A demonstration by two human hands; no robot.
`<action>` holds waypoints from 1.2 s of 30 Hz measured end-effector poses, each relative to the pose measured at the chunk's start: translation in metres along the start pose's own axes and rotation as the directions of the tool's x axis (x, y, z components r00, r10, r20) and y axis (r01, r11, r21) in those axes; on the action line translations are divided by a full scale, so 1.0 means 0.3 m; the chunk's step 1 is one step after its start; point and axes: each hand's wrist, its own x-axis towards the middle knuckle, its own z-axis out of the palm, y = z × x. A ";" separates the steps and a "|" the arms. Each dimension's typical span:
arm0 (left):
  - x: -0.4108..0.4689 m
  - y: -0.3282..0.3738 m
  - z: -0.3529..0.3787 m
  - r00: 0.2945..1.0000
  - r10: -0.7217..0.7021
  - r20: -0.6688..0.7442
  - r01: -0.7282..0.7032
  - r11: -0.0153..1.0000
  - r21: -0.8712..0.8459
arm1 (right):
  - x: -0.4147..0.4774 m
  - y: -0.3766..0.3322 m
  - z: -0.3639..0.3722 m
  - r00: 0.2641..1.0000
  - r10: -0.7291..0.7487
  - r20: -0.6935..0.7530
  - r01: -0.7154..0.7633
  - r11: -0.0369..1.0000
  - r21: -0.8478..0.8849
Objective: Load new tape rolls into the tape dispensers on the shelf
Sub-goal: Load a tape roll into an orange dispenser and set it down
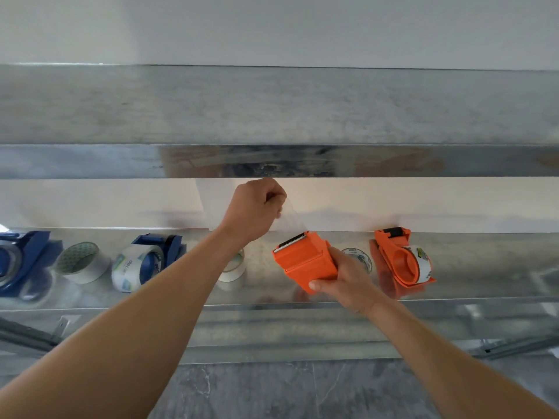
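Note:
My right hand (pixel 348 282) grips an orange tape dispenser (pixel 304 261) above the metal shelf (pixel 484 267), its toothed blade pointing up and left. A strip of clear tape (pixel 292 217) runs up from the blade to my left hand (pixel 257 207), which pinches its end just under the upper shelf. A second orange dispenser (pixel 399 255) with a roll in it lies on the shelf to the right. Two blue dispensers (pixel 151 258) (pixel 18 261) with rolls sit at the left. Loose tape rolls (pixel 81 263) (pixel 233 272) (pixel 358 258) stand on the shelf.
The upper metal shelf (pixel 272 116) hangs close over my left hand. A white wall backs the shelf. Below the shelf's front edge are metal rails and a grey stone floor (pixel 272 391).

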 end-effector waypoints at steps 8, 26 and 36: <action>0.001 -0.029 -0.041 1.000 -0.028 0.012 0.027 0.998 0.065 | -0.013 -0.031 0.016 1.000 -0.005 0.013 0.003 0.992 0.128; -0.008 -0.031 -0.093 0.999 0.003 0.039 -0.006 0.997 0.072 | -0.016 0.004 0.050 0.994 0.102 0.039 -0.107 0.975 0.196; -0.006 -0.007 -0.107 0.996 0.047 0.082 -0.055 0.993 0.107 | -0.003 -0.012 0.067 0.987 0.153 0.042 -0.158 0.969 0.190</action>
